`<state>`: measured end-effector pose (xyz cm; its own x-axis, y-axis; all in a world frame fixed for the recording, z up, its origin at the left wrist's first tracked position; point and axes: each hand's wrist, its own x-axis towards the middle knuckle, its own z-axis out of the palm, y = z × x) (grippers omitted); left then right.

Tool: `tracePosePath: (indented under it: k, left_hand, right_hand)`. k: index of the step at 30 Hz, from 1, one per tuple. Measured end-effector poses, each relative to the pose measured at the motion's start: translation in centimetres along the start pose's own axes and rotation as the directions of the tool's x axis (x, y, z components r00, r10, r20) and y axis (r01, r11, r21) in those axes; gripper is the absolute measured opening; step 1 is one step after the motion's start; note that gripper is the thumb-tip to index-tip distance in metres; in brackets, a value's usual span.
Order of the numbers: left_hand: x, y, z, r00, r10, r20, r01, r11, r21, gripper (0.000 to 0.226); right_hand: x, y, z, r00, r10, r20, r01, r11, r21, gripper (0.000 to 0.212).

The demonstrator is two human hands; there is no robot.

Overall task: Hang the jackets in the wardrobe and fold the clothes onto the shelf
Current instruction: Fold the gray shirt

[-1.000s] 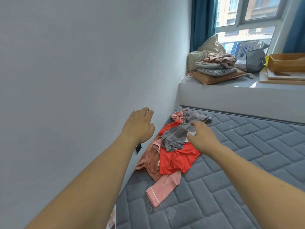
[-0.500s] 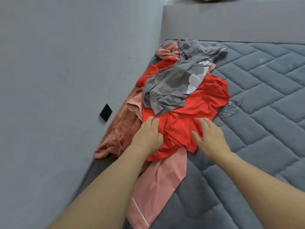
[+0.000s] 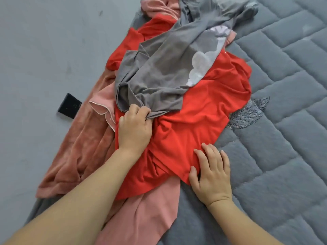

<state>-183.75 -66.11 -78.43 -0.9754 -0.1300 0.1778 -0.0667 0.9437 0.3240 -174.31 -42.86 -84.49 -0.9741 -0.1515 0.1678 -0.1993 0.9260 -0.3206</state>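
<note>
- The left hand pinches the hem of the grey shirt; the right hand lies flat and open on the red shirt.
- The clothes lie heaped at the bed's wall-side edge.
- The grey shirt looks light, soft and limp; I would hold it by hem or shoulders.
- Its long axis runs from the pinched hem toward the far right.

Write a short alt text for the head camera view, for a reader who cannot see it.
A person's left hand pinches the hem of a grey T-shirt atop a clothes pile, while the right hand rests flat on a red shirt. Pink garments lie beneath, on a grey quilted mattress.
</note>
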Motion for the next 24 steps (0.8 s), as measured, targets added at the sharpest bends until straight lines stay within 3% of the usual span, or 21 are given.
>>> tracePosePath:
  k: [3,5,9,13,20,24]
  left_hand:
    - [-4.0,1.9,-2.6,0.944,0.323,0.063,-0.324,0.946,-0.002,0.025]
    - [-9.2,3.1,-3.0,0.896,0.420,0.146,-0.410,0.907,-0.091,0.027]
    - [-16.8,1.4,0.4,0.896,0.349,0.276,-0.357,0.934,-0.020,0.019]
    - [-17.1,1.4,2.3,0.927,0.301,0.223,-0.328,0.940,0.095,0.017]
    - [-17.4,1.0,2.9,0.930,0.318,0.182,-0.337,0.938,0.086,0.015]
    - [-17.3,0.8,2.9,0.934,0.327,0.143,-0.339,0.938,0.072,0.015]
  right_hand:
    - [0.2,-0.3,0.1,1.000,-0.001,0.004,0.001,1.000,-0.016,0.049]
    - [0.2,-0.3,0.1,1.000,-0.005,0.001,0.005,1.000,-0.013,0.048]
    - [0.2,-0.1,0.2,1.000,-0.014,-0.013,0.014,1.000,-0.009,0.047]
    - [0.2,0.3,0.7,0.998,-0.031,-0.048,0.031,1.000,-0.004,0.047]
    - [0.0,0.1,0.7,0.994,-0.046,-0.101,0.047,0.999,0.008,0.050]
    - [1.3,0.0,-0.7,0.985,-0.064,-0.161,0.088,0.985,0.145,0.056]
